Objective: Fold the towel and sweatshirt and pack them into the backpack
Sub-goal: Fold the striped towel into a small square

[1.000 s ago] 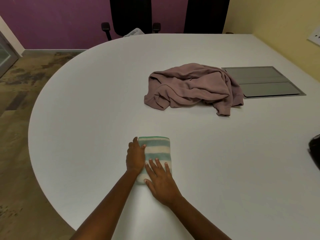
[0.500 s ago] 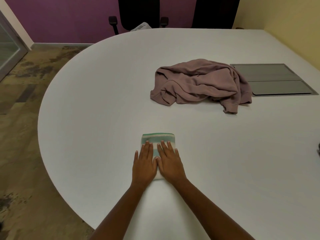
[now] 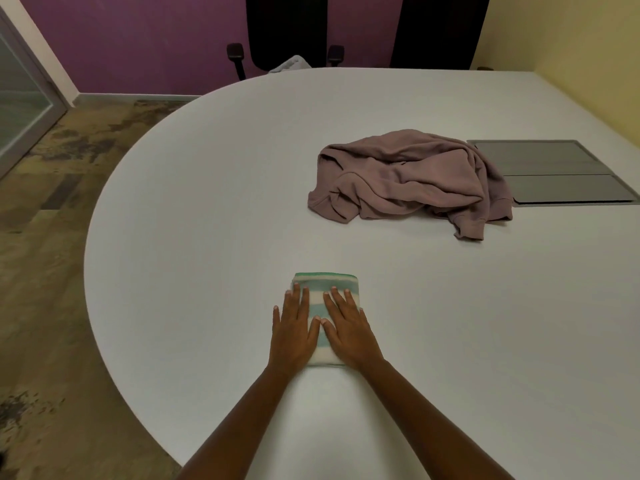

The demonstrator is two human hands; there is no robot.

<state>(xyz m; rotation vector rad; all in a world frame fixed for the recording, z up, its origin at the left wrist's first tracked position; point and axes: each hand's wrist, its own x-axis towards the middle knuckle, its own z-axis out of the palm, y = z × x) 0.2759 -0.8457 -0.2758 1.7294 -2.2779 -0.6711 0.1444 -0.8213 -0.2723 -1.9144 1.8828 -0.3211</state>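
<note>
A small green-and-cream striped towel (image 3: pixel 325 282) lies folded into a compact rectangle near the front of the white table (image 3: pixel 207 237). My left hand (image 3: pixel 294 330) and my right hand (image 3: pixel 348 329) lie flat side by side on top of it, fingers straight, pressing it down. A mauve sweatshirt (image 3: pixel 408 178) sits crumpled in a heap farther back and to the right, apart from both hands. No backpack shows in this view.
A grey recessed panel (image 3: pixel 554 171) is set into the table right of the sweatshirt. Black office chairs (image 3: pixel 287 29) stand at the far edge against a purple wall. The table's curved edge drops to patterned floor (image 3: pixel 45 271) on the left.
My left hand moved from the towel's left edge onto its top, and both hands now lie flat side by side. The view has swung left; the dark object at right is gone.
</note>
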